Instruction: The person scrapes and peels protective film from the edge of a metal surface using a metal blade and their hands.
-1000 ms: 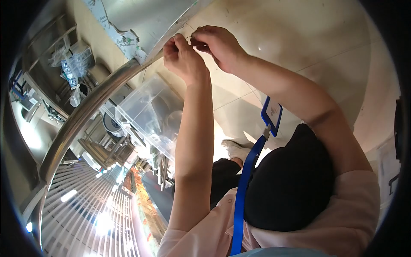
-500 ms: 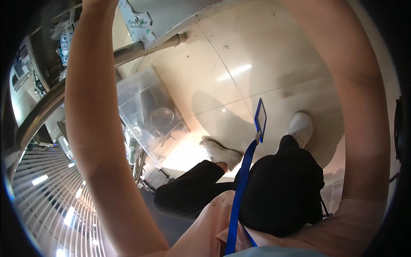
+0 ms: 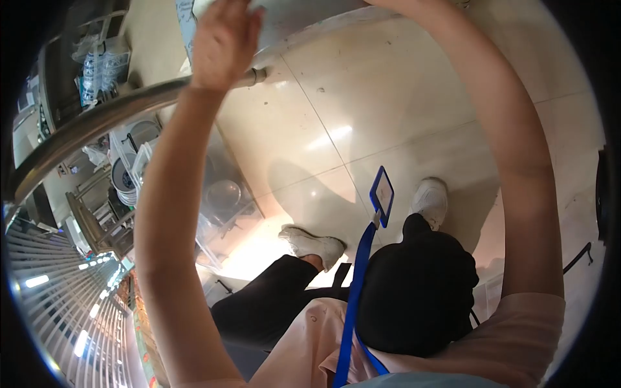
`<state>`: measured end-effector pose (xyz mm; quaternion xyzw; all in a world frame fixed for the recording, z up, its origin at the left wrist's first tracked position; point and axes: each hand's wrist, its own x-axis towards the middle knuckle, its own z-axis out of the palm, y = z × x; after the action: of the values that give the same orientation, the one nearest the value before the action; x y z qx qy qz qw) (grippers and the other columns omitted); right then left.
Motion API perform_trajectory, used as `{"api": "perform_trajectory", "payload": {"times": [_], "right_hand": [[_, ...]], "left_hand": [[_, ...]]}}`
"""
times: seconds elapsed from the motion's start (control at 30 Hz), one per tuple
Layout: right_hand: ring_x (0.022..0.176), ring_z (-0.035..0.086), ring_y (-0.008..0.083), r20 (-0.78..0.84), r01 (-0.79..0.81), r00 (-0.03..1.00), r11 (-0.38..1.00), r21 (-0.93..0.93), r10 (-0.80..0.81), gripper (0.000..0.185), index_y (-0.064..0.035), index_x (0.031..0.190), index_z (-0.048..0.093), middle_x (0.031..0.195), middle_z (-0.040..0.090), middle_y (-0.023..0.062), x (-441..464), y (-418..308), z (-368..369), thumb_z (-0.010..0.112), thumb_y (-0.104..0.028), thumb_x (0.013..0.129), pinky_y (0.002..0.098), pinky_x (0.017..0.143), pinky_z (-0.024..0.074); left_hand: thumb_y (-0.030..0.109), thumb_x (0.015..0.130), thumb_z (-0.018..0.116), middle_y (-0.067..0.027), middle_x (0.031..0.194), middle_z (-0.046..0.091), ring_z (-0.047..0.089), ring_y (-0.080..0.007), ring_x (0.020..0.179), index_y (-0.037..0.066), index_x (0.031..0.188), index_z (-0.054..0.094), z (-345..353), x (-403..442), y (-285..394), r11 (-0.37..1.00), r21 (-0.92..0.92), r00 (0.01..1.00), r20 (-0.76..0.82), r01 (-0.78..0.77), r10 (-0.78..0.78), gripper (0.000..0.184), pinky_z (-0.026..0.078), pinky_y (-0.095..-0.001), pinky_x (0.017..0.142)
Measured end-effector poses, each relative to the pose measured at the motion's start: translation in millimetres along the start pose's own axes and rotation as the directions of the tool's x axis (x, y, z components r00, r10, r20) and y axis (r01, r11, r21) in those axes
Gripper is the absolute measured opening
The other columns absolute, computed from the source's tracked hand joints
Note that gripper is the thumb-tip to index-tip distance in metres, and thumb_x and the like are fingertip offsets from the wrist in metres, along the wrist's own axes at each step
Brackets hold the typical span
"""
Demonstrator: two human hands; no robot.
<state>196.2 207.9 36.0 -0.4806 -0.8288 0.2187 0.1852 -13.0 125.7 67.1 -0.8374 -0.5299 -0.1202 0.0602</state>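
Observation:
My left hand is at the top of the view, its back toward me, in front of the edge of a grey panel or tabletop. The thumb side shows slightly blurred, and the other fingers run out past the top edge, so what they hold, if anything, is hidden. A pale thing sits just left of the hand, too little of it visible to name. My right forearm reaches up to the top edge, and the right hand lies outside the picture. A blue lanyard with a badge hangs from my neck.
A curved metal rail crosses the left side. Near my feet stands a clear plastic bin. Farther left are stacked bowls, blue-and-white packaged items and a slatted surface. Beneath me is a tiled floor.
My left hand has come into view at the top as the left arm moved right and downward. My right forearm has shifted left. The view has moved, showing more of the left side.

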Motion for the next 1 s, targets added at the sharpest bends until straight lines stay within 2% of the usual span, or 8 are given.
{"api": "perform_trajectory", "payload": {"times": [0.13,0.2,0.27,0.47,0.5,0.73,0.9,1.0], "right_hand": [[0.089,0.054,0.0349,-0.108,0.058,0.992,0.998,-0.034,-0.061,0.026,0.0016,0.08,0.057,0.089,0.055,0.023,-12,8,25,0.063,-0.022,0.071,0.0414,0.075,0.043],[0.085,0.054,0.0354,-0.048,0.045,0.998,0.999,-0.006,-0.045,0.024,-0.0004,0.08,0.058,0.086,0.056,0.0213,-15,7,15,0.063,-0.022,0.071,0.0421,0.073,0.0428],[0.083,0.054,0.0355,-0.06,0.006,0.998,1.0,-0.026,-0.007,0.022,-0.0013,0.079,0.058,0.085,0.055,0.0207,-19,6,11,0.063,-0.021,0.071,0.0421,0.072,0.0428],[0.082,0.053,0.0345,-0.104,0.021,0.994,0.995,-0.101,-0.031,0.022,-0.0005,0.075,0.057,0.084,0.056,0.0182,-36,1,10,0.063,-0.021,0.071,0.0411,0.072,0.0428],[0.082,0.053,0.0342,-0.114,0.028,0.993,0.994,-0.11,-0.041,0.022,-0.0003,0.074,0.057,0.084,0.056,0.0174,-43,-1,10,0.064,-0.021,0.071,0.0408,0.072,0.0428],[0.083,0.048,0.0286,-0.28,0.202,0.911,0.92,-0.336,-0.302,0.017,-0.003,0.073,0.057,0.081,0.052,0.0118,-59,1,25,0.064,-0.018,0.069,0.0363,0.072,0.0419],[0.079,0.051,0.0287,-0.334,0.328,0.848,0.902,-0.28,-0.412,0.012,-0.0033,0.073,0.056,0.078,0.053,0.0127,-72,-1,40,0.061,-0.014,0.07,0.0355,0.068,0.0425],[0.056,0.046,0.0082,-0.334,0.359,0.887,0.931,0.065,-0.318,0.012,-0.0015,0.083,0.056,0.062,0.051,0.0019,-90,-12,56,0.053,-0.013,0.081,0.0254,0.051,0.037]], "left_hand": [[0.021,0.083,0.046,-0.0212,0.124,0.039,0.036,-0.0342,0.116,-0.003,0.12,0.039,13,-43,8,0.989,-0.063,0.931,0.335,-0.131,0.145,0.044,0.03,-0.0386,0.097],[0.022,0.087,0.039,-0.0218,0.127,0.035,0.032,-0.0348,0.119,-0.004,0.121,0.036,46,-70,-68,0.986,0.163,0.984,0.18,-0.039,0.009,0.042,0.026,-0.0386,0.099],[0.021,0.089,0.036,-0.0221,0.125,0.037,0.033,-0.0344,0.118,-0.005,0.117,0.04,26,-35,-72,0.763,0.392,0.855,-0.31,0.514,-0.416,0.039,0.027,-0.0377,0.098],[0.004,0.08,0.051,-0.0168,0.085,0.057,0.055,-0.0285,0.061,-0.001,0.089,0.054,-6,-21,22,0.922,-0.268,0.921,-0.198,0.278,-0.336,0.011,0.045,-0.0357,0.058],[0.007,0.082,0.046,-0.0042,0.071,0.056,0.051,-0.0114,0.063,-0.002,0.09,0.057,-2,-33,38,0.864,-0.314,0.893,-0.093,0.394,-0.441,0.016,0.041,-0.0226,0.059],[0.013,0.086,0.046,-0.004,0.089,0.059,0.056,-0.0117,0.078,0.002,0.099,0.055,33,-94,77,0.022,-0.659,0.535,0.59,0.752,-0.604,0.019,0.043,-0.0235,0.065],[0.02,0.086,0.049,-0.0027,0.087,0.058,0.054,-0.0105,0.077,0.004,0.098,0.055,43,-105,60,-0.184,-0.745,0.507,0.592,0.642,-0.627,0.021,0.041,-0.0223,0.068],[0.03,0.087,0.047,-0.004,0.096,0.055,0.052,-0.0129,0.083,0.005,0.104,0.051,55,-103,59,-0.33,-0.796,0.523,0.589,0.507,-0.616,0.03,0.041,-0.024,0.071]]}}
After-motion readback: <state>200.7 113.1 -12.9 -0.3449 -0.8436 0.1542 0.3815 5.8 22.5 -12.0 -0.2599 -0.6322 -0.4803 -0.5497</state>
